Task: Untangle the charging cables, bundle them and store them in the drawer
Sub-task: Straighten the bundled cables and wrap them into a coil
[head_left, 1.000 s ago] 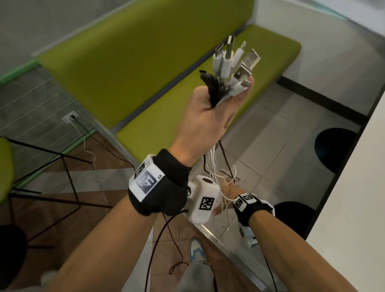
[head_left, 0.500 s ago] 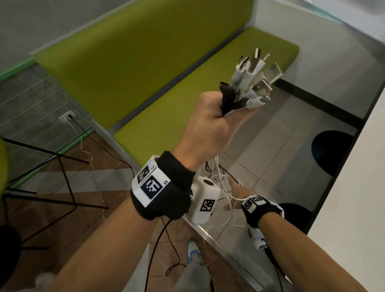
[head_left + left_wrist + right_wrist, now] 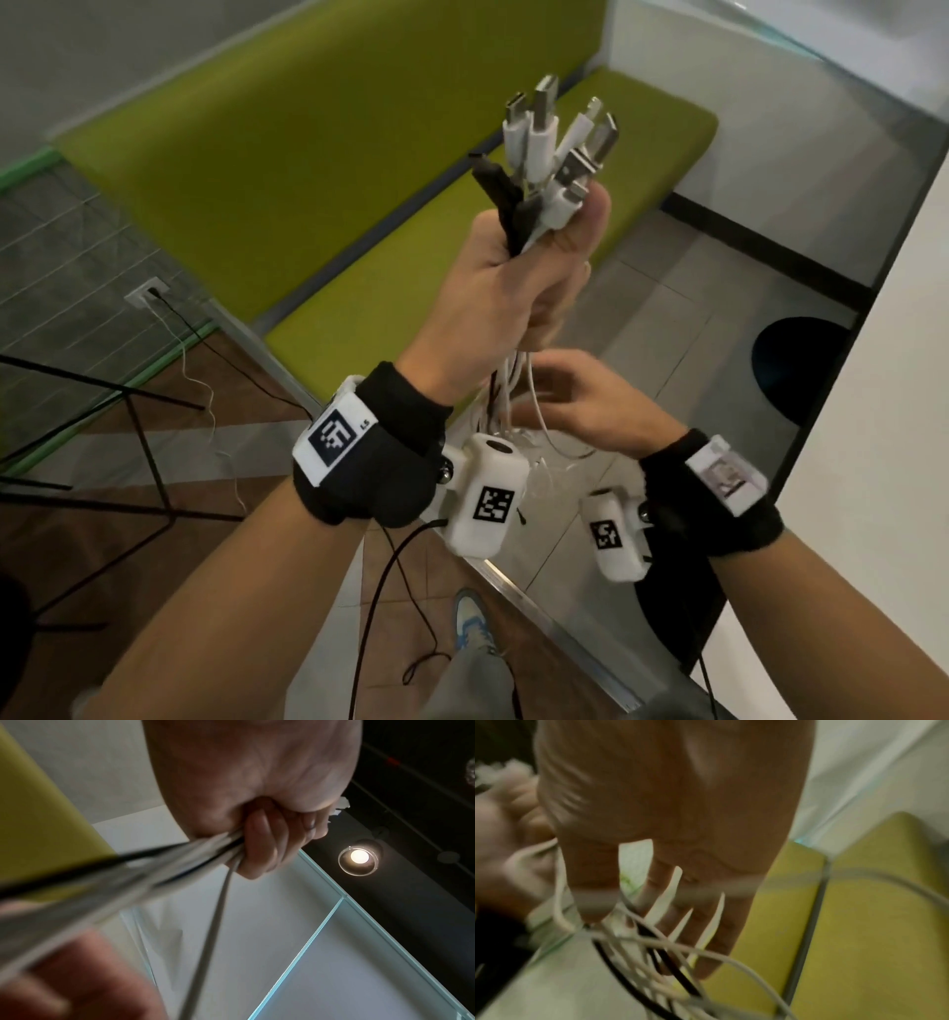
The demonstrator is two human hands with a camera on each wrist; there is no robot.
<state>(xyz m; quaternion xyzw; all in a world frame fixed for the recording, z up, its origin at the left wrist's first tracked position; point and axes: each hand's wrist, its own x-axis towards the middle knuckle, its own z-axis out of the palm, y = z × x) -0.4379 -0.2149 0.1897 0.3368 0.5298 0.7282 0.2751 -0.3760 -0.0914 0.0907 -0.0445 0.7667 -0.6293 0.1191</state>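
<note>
Overhead, the left hand [image 3: 493,288] is raised in a fist, its fingers [image 3: 259,845] curled tightly round a bundle of thin rubbery charging cables [image 3: 552,169], most of them white and a couple black. Smooth moulded plugs with flat metal tips fan up and out of the top of the fist, splayed in different directions. Below the fist, the cords [image 3: 144,870] run out past the little finger and hang down in loose, crossing loops.

Lower and to the right, the right hand [image 3: 580,406] is spread, its fingers [image 3: 706,923] straight and slightly parted, reaching into the hanging strands [image 3: 639,949] just under the left wrist; white and black cords cross in front of the fingertips, but motion blur hides whether any is pinched. Both wrists wear black fabric bands carrying white plastic camera housings with square black-and-white markers.

Behind the hands stands a padded olive-green bench [image 3: 318,169] with a matching backrest against a grey wall. At the right edge lies a smooth white surface [image 3: 873,462] with a dark rim, above pale floor tiles.
</note>
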